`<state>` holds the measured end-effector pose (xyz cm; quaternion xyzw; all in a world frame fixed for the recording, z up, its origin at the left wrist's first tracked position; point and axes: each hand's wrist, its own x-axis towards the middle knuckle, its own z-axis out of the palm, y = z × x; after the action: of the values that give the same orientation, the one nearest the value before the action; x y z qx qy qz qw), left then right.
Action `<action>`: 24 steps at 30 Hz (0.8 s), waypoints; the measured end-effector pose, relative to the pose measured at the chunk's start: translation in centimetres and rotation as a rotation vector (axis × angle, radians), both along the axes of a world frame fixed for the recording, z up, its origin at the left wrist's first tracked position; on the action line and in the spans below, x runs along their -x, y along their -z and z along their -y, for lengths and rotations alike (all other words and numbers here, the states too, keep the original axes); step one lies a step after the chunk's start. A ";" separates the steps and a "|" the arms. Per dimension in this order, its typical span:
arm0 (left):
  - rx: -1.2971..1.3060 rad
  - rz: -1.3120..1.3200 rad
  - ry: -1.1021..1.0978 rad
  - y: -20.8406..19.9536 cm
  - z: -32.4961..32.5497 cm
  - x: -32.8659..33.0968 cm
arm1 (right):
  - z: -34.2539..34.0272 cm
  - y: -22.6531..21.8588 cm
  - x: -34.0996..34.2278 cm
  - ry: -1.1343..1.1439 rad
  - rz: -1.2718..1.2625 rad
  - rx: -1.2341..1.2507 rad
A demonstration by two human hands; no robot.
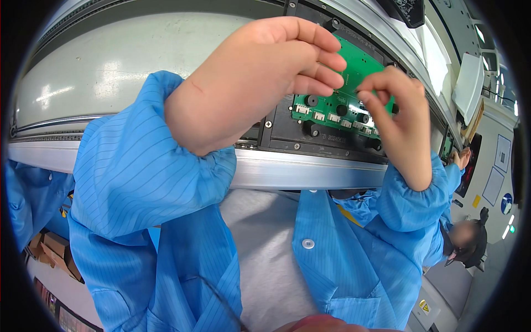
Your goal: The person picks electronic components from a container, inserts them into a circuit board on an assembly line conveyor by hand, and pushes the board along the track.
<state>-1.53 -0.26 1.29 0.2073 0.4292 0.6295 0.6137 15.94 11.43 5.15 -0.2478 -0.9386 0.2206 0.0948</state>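
Observation:
A green circuit board (358, 62) lies in a black fixture (276, 134) in front of me. White connectors (319, 116) line its near edge, with several round black parts just behind them. My left hand (285, 61) hovers over the board's left part, its fingers stretched and slightly apart, holding nothing. Over the right part of the board, my right hand (399, 108) is closed in a pinch of thumb and forefinger. A small dark spot shows at those fingertips, too small to name. Both hands hide parts of the board.
A metal rail (310, 170) runs between my body and the fixture. Left of the fixture stretches a pale, shiny surface (127, 55). At the top right sits a black tray (410, 12) of small parts. Further right, another person's hand (463, 158) is near a second green board (447, 145).

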 end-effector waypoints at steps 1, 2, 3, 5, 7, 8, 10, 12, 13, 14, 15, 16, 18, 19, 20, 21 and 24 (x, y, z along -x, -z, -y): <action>-0.026 0.001 -0.001 0.0 0.2 0.1 | -0.1 0.3 -0.3 -0.031 0.071 -0.021; -0.051 0.002 0.000 -0.1 0.3 0.2 | -0.2 0.6 -0.6 -0.060 0.142 -0.041; -0.076 0.002 0.002 -0.2 0.4 0.2 | -0.2 0.7 -0.8 -0.088 0.213 -0.061; -0.086 -0.009 0.007 -0.2 0.4 0.2 | -0.4 0.8 -0.8 -0.097 0.210 -0.072; -0.101 -0.024 0.020 -0.2 0.4 0.2 | -0.6 0.9 -0.9 -0.113 0.209 -0.089; -0.108 -0.030 0.027 -0.2 0.4 0.2 | -0.6 0.9 -0.9 -0.120 0.210 -0.097; -0.105 -0.031 0.029 -0.3 0.5 0.2 | -0.6 0.8 -0.9 -0.122 0.224 -0.101; -0.098 -0.027 0.037 -0.4 0.5 0.2 | -0.6 0.6 -0.9 -0.123 0.256 -0.106; -0.094 -0.024 0.041 -0.4 0.5 0.3 | -0.6 0.6 -0.9 -0.123 0.272 -0.109; -0.093 -0.023 0.042 -0.4 0.5 0.3 | -0.6 0.7 -0.9 -0.122 0.274 -0.108; -0.091 -0.020 0.041 -0.3 0.4 0.3 | -0.6 0.7 -0.8 -0.126 0.270 -0.126; -0.089 -0.017 0.041 -0.3 0.4 0.3 | -0.5 0.7 -0.8 -0.130 0.266 -0.144; -0.085 -0.011 0.041 -0.3 0.4 0.3 | -0.4 0.8 -0.8 -0.138 0.259 -0.181; -0.085 -0.011 0.042 -0.3 0.4 0.4 | -0.4 0.8 -0.7 -0.137 0.259 -0.181; -0.089 -0.017 0.042 -0.2 0.4 0.3 | -0.4 0.8 -0.6 -0.154 0.263 -0.207; -0.094 -0.024 0.042 -0.2 0.4 0.3 | -0.4 0.7 -0.6 -0.171 0.267 -0.233; -0.106 -0.036 0.043 -0.1 0.4 0.3 | -0.5 0.5 -0.3 -0.205 0.274 -0.289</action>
<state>-1.79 -0.67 1.39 0.2598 0.4017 0.6343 0.6073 16.23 11.91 4.67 -0.1628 -0.9848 0.0567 -0.0222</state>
